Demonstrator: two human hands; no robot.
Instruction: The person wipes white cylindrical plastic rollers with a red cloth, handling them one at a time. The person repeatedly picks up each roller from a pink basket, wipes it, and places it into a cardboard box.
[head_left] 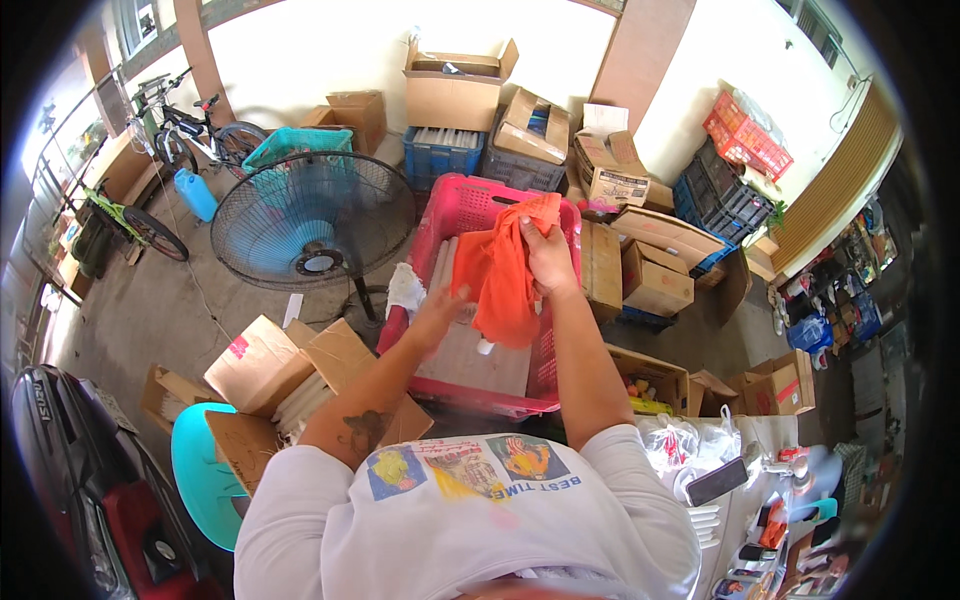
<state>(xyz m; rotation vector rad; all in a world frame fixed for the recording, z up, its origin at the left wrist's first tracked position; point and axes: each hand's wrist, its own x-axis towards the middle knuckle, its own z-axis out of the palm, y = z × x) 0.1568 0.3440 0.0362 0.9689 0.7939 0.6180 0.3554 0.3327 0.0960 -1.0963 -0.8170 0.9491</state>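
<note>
Ok, head view: right hand pinching orange cloth, fingers closed on it, above pink crate, toward its far right corner. Left hand beside cloth, fingers blurred; can't tell if spread or touching.

A single wide fisheye view, worn at head height, looks steeply down and ahead, bending straight edges toward its rim. The white shirt fills the near edge, the pink crate lies close at the middle, and the view reaches past the fan at left to the far wall.
</note>
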